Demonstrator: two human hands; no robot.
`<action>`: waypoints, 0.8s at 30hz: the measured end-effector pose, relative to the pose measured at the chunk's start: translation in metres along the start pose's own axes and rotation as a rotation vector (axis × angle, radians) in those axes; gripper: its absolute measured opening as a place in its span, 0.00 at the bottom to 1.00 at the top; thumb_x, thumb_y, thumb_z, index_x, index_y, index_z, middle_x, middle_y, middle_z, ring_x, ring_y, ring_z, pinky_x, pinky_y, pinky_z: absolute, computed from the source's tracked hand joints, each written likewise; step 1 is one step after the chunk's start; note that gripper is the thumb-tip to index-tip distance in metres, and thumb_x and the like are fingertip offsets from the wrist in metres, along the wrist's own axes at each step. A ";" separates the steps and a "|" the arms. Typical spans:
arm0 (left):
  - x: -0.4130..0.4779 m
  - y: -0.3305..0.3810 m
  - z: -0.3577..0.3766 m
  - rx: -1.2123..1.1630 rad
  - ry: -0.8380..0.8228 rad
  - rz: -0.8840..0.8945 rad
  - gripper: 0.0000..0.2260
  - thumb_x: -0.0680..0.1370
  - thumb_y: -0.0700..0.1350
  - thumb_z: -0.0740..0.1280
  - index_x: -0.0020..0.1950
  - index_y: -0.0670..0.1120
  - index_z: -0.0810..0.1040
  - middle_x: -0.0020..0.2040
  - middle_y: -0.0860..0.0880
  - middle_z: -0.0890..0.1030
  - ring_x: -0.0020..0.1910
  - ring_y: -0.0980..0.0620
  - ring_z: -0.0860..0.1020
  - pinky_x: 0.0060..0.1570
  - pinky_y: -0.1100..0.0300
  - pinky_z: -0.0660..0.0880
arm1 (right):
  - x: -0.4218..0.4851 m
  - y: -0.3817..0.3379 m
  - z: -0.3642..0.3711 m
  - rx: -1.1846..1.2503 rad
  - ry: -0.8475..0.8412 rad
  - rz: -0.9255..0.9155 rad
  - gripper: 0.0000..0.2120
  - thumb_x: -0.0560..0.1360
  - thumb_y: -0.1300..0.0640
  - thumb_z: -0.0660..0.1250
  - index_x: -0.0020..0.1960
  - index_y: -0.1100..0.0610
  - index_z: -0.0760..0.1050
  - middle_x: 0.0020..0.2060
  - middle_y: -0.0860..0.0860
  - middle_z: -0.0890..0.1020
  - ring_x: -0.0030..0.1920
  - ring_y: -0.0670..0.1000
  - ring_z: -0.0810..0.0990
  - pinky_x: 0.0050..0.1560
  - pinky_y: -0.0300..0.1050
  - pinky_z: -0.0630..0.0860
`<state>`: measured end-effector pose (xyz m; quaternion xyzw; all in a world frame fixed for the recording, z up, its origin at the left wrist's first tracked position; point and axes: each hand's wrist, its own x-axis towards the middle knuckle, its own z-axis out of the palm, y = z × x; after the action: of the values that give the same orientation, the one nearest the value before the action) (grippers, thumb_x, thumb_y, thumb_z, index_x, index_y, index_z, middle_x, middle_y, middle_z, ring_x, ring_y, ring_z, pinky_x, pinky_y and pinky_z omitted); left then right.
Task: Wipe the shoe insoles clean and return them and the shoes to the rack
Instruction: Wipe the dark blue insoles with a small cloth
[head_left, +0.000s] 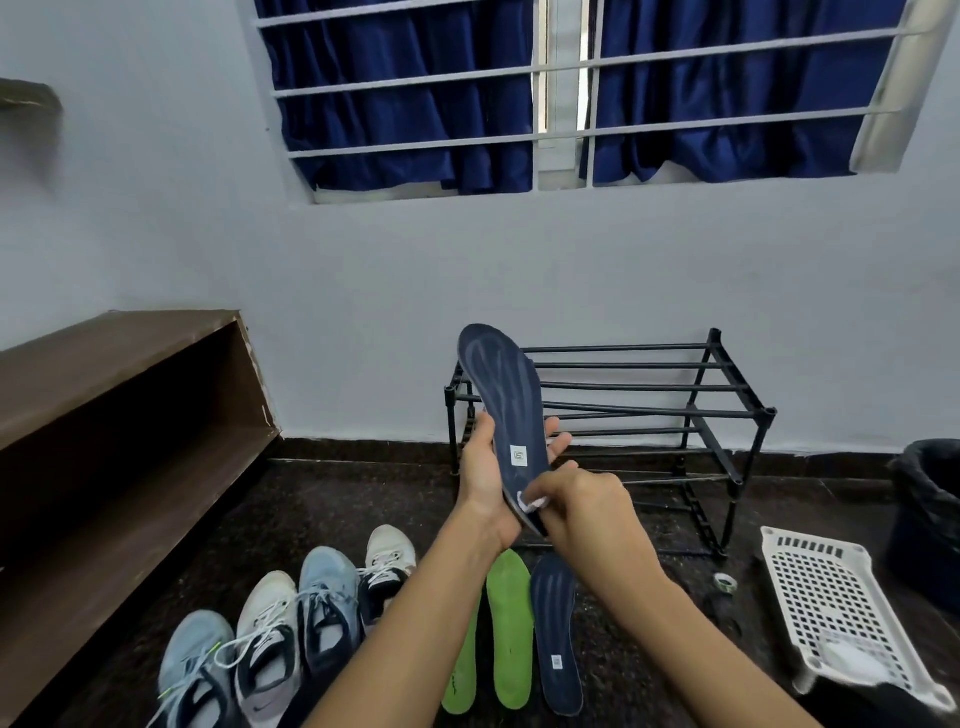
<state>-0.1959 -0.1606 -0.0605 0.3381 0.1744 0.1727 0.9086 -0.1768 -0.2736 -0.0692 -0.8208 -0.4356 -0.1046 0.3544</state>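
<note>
While the black rack (649, 410) stands against the far wall, the step in hand is wiping the navy insole (506, 395). The left hand (485, 478) grips it round the middle, toe end up, with the thumb on the left edge and the fingers curled behind to the right edge. The right hand (587, 506) pinches a small white wipe (532, 503) against the heel end.

To do this well, I judge the left hand should brace the insole from behind so it does not bend away. The wipe can then run in long strokes from heel to toe, into the grooves and along both edges.

Counted, large to small:
- one rack
- one dark bin (930, 519) at the far right
- one white perforated basket (831, 597) at the near right
- four shoes in a row on the floor at the near left: two light blue shoes (327, 608) and two white shoes (265, 644)
- four insoles: the held one, plus a second navy insole (556, 634) and two green insoles (511, 629) lying side by side beneath the hands
- one wipe
</note>
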 end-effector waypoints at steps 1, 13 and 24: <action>0.001 0.001 -0.001 -0.002 -0.009 -0.002 0.27 0.82 0.62 0.51 0.57 0.42 0.79 0.49 0.42 0.83 0.51 0.43 0.81 0.58 0.43 0.74 | -0.003 -0.001 -0.002 0.035 -0.026 0.032 0.10 0.68 0.65 0.70 0.43 0.51 0.84 0.37 0.48 0.85 0.38 0.50 0.82 0.40 0.39 0.74; 0.000 -0.006 -0.003 0.022 -0.031 -0.065 0.31 0.81 0.64 0.51 0.53 0.39 0.80 0.44 0.44 0.83 0.40 0.50 0.82 0.48 0.53 0.77 | -0.001 -0.006 -0.001 0.297 0.076 0.118 0.11 0.68 0.66 0.71 0.42 0.50 0.84 0.35 0.48 0.84 0.43 0.40 0.79 0.38 0.22 0.68; -0.004 -0.002 0.000 -0.007 -0.013 -0.054 0.32 0.81 0.64 0.52 0.49 0.38 0.82 0.43 0.43 0.83 0.40 0.49 0.82 0.51 0.51 0.76 | -0.005 -0.017 -0.005 0.372 0.077 0.175 0.12 0.69 0.68 0.70 0.40 0.51 0.84 0.30 0.41 0.80 0.35 0.35 0.78 0.35 0.23 0.68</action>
<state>-0.1991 -0.1641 -0.0613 0.3314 0.1769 0.1466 0.9151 -0.1923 -0.2737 -0.0600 -0.7714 -0.3605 -0.0223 0.5238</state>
